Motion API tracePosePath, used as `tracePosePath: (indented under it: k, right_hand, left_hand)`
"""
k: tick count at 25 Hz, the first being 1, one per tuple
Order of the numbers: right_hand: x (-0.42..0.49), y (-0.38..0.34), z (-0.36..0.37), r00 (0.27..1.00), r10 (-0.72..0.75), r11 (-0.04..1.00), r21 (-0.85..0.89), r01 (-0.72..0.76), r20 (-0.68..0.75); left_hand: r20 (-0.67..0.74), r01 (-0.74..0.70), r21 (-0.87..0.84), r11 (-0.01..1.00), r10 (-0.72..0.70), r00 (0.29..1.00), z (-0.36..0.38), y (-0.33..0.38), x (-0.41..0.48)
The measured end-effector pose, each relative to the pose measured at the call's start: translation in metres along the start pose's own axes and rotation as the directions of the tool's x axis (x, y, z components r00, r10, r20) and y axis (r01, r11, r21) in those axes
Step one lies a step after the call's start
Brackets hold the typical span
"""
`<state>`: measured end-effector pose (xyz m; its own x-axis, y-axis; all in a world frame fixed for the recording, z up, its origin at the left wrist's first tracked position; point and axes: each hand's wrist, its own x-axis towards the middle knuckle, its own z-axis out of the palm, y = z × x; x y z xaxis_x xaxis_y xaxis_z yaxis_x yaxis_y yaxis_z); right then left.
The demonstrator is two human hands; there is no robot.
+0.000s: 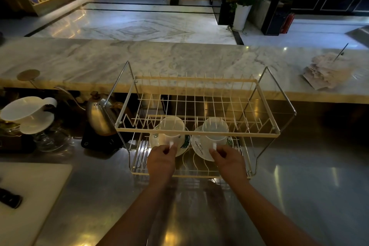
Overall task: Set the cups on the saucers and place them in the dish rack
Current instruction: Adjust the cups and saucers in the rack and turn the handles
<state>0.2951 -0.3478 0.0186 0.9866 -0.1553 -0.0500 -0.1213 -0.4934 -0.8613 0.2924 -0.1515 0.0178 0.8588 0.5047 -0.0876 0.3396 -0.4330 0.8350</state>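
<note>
A two-tier cream wire dish rack (197, 133) stands on the steel counter. On its lower tier sit two white cups on white saucers with green print. The left cup (172, 126) rests on the left saucer (184, 147). The right cup (215, 127) rests on the right saucer (201, 151). My left hand (162, 159) pinches the left cup's handle. My right hand (227, 161) pinches the right cup's handle. The upper tier's front bar crosses in front of both cups.
A steel gooseneck kettle (98, 117) on a black base stands left of the rack. A white dripper (26, 113) over a glass server is further left. A white cutting board (26, 195) lies at the near left. A marble bar top (179, 60) runs behind, with papers (327, 73).
</note>
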Motion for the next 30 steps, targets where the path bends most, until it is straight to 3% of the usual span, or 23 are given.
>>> tracePosePath:
  k: [5,9,12,17,20,25,30]
  right_hand:
    - [-0.011,0.009,-0.01,0.999,0.036,0.998,0.052,-0.034,-0.025]
    - [-0.019,0.035,-0.018,0.992,0.088,0.993,-0.076,-0.095,-0.094]
    - [-0.023,0.046,-0.017,0.997,0.042,0.981,-0.189,-0.053,-0.062]
    - [-0.032,0.051,-0.009,0.999,-0.045,0.973,-0.227,0.049,0.022]
    - [-0.036,0.056,-0.008,0.993,-0.116,0.963,-0.241,0.12,0.032]
    - [-0.035,0.055,-0.006,0.992,-0.122,0.965,-0.234,0.121,0.009]
    - [-0.035,0.056,-0.006,0.994,-0.105,0.964,-0.244,0.103,0.008]
  left_hand:
    - [0.059,-0.009,-0.024,1.0,0.01,0.998,-0.001,-0.001,0.007]
    - [-0.037,-0.033,-0.039,0.999,0.032,0.999,-0.001,-0.001,0.003]
    - [-0.108,-0.059,-0.048,0.997,0.053,0.993,-0.001,-0.003,-0.003]
    - [-0.17,-0.097,-0.009,0.995,0.094,0.981,-0.001,-0.005,-0.006]
    - [-0.154,-0.07,-0.016,0.997,0.067,0.986,0.0,-0.004,-0.004]
    - [-0.167,-0.057,-0.022,0.998,0.053,0.984,0.003,-0.002,-0.007]
    - [-0.092,-0.015,-0.067,0.998,0.008,0.996,0.0,0.0,-0.001]
